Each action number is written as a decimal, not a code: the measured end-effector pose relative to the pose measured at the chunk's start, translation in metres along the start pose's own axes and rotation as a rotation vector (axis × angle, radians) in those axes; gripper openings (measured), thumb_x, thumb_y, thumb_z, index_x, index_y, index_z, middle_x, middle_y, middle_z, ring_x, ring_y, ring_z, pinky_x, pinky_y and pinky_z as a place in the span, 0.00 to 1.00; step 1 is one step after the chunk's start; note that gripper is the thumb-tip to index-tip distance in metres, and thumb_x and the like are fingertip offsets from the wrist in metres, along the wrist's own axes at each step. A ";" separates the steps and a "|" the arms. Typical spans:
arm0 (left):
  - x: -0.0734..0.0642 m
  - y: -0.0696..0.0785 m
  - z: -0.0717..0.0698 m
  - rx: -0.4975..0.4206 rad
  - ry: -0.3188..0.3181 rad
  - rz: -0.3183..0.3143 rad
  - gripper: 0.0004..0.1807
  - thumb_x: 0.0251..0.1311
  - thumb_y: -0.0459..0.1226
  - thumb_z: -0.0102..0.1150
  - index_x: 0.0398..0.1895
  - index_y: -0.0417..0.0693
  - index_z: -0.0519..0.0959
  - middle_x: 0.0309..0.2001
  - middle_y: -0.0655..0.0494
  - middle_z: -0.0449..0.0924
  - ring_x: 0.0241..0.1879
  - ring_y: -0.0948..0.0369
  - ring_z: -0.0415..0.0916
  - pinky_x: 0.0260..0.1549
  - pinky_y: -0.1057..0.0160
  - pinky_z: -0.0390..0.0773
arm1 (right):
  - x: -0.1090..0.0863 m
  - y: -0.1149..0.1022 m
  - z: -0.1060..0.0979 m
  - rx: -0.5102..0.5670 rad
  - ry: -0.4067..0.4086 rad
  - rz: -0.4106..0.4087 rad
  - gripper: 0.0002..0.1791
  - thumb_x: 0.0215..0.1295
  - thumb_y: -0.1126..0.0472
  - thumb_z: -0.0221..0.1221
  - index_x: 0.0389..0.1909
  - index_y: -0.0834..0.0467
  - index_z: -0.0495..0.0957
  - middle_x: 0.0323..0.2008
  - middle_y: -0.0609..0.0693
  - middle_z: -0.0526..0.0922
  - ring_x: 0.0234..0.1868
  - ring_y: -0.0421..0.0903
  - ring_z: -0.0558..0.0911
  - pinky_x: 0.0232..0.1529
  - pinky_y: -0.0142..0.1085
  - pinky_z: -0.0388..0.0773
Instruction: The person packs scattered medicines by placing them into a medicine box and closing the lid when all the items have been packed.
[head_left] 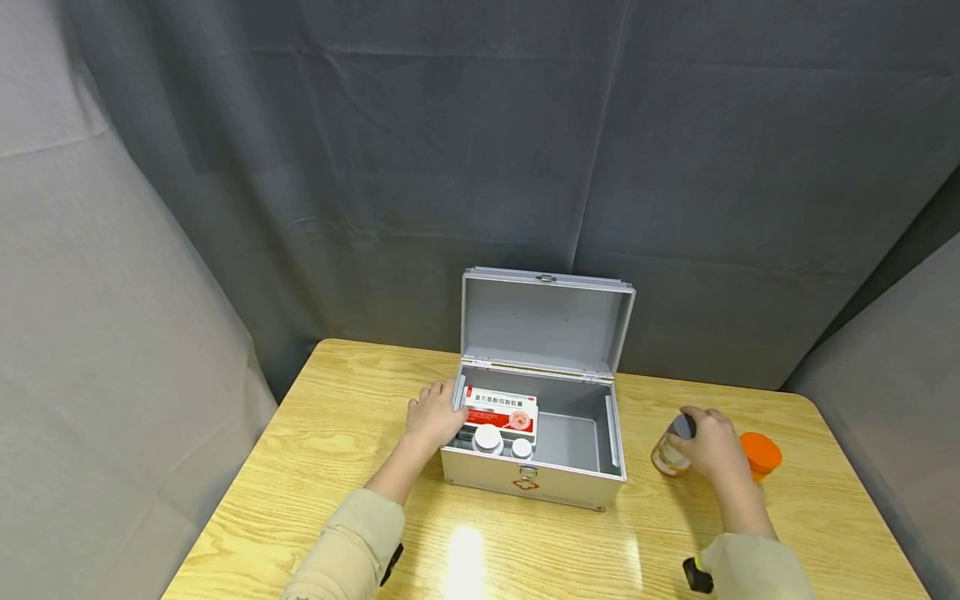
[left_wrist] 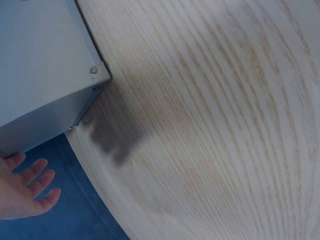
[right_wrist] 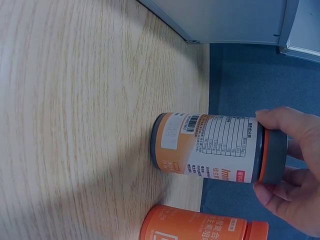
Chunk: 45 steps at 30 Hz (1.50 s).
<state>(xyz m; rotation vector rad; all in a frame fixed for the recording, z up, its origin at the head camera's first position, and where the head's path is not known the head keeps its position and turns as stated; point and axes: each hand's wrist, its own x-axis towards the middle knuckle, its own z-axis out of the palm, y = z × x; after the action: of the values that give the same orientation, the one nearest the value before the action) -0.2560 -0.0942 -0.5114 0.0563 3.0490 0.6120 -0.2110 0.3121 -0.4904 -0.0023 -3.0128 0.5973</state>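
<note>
My right hand (head_left: pixel 717 446) grips a supplement bottle (right_wrist: pixel 207 147) by its dark grey, orange-ringed cap (right_wrist: pixel 274 156). A table of small print covers the bottle's white and orange label, and its base is close over the table. Just beside it stands an orange bottle (right_wrist: pixel 192 225), partly behind the hand in the head view. My left hand (head_left: pixel 435 414) rests at the left rim of a metal medicine box (head_left: pixel 534 487), its fingers loosely spread along the outer side. The box's lid (head_left: pixel 543 325) stands up. Inside are a red and white medicine carton (head_left: pixel 498 408) and two white-capped bottles (head_left: pixel 487 439).
The wooden table (head_left: pixel 540 550) ends in rounded corners at the back, close to a dark grey curtain (head_left: pixel 450 167). Lighter cloth (head_left: pixel 112 375) hangs on both sides. Inside the box, the bare metal floor (head_left: pixel 567 439) shows on the right.
</note>
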 end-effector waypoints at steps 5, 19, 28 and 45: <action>0.001 0.000 0.000 -0.002 -0.003 -0.004 0.35 0.55 0.50 0.48 0.67 0.50 0.59 0.62 0.47 0.64 0.59 0.49 0.61 0.53 0.45 0.60 | 0.000 0.000 0.001 0.004 0.027 -0.017 0.31 0.50 0.58 0.63 0.52 0.72 0.68 0.44 0.76 0.69 0.39 0.68 0.72 0.33 0.54 0.73; 0.001 0.001 -0.003 -0.004 -0.010 -0.007 0.35 0.56 0.50 0.48 0.67 0.49 0.59 0.63 0.46 0.63 0.60 0.48 0.60 0.54 0.45 0.59 | -0.004 -0.017 -0.009 0.042 0.216 -0.062 0.26 0.52 0.58 0.62 0.51 0.66 0.70 0.44 0.75 0.69 0.37 0.68 0.71 0.28 0.53 0.72; 0.001 0.001 -0.003 0.003 -0.009 -0.007 0.34 0.56 0.50 0.48 0.67 0.49 0.60 0.62 0.47 0.64 0.60 0.48 0.60 0.54 0.45 0.60 | -0.008 -0.032 -0.016 0.063 0.394 -0.119 0.23 0.51 0.58 0.62 0.48 0.63 0.73 0.40 0.71 0.71 0.36 0.65 0.69 0.24 0.51 0.69; 0.000 0.001 -0.002 0.004 -0.006 -0.004 0.35 0.55 0.50 0.49 0.67 0.49 0.60 0.62 0.47 0.64 0.60 0.49 0.61 0.53 0.45 0.60 | -0.010 -0.066 -0.045 0.086 0.525 -0.194 0.19 0.49 0.59 0.61 0.44 0.59 0.76 0.38 0.67 0.72 0.35 0.63 0.69 0.27 0.54 0.66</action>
<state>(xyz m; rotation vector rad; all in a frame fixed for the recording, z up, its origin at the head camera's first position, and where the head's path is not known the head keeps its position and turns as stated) -0.2559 -0.0938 -0.5092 0.0517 3.0434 0.6047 -0.1966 0.2680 -0.4244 0.1176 -2.4452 0.5950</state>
